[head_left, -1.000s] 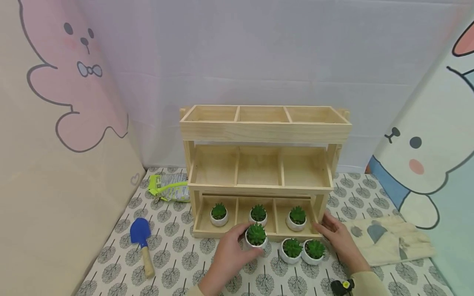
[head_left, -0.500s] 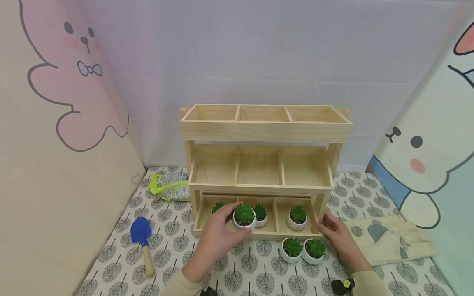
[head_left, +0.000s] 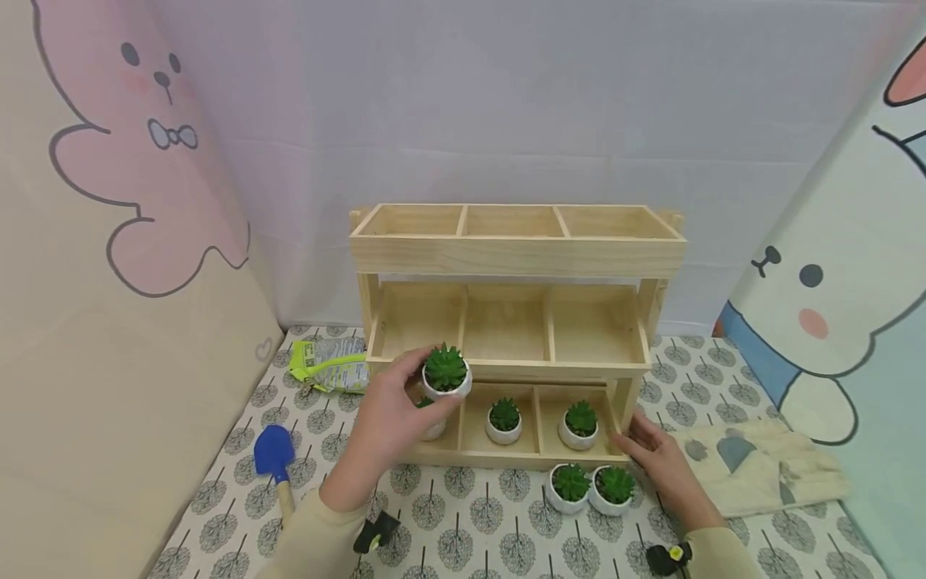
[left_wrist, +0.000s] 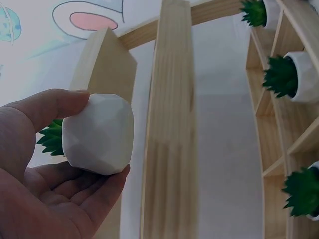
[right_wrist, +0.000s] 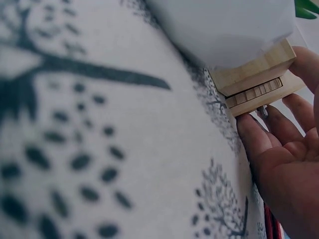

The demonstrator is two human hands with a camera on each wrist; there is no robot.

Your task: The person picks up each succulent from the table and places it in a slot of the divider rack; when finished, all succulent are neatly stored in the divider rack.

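My left hand (head_left: 387, 410) pinches the white pot of a small potted succulent (head_left: 444, 371) between thumb and fingers. It holds the plant in the air before the lower edge of the middle tier of a wooden plant shelf (head_left: 518, 257). In the left wrist view, the faceted pot (left_wrist: 102, 133) shows its underside. Three potted succulents stand in the bottom tier, one per compartment; the left one (head_left: 434, 429) is partly hidden by my left hand. My right hand (head_left: 664, 466) grips the shelf's lower right end, thumb at the front, and the shelf end (right_wrist: 256, 74) shows in the right wrist view.
Two more potted succulents (head_left: 569, 486) stand on the patterned cloth before the shelf. A blue trowel (head_left: 275, 454) lies at left, partly behind my sleeve. A green and grey bag (head_left: 333, 366) lies left of the shelf, and cream gloves (head_left: 760, 466) lie at right.
My left hand has lifted the held succulent up and to the left, from in front of the bottom tier to the middle tier's lower edge. My right hand stays at the shelf end.
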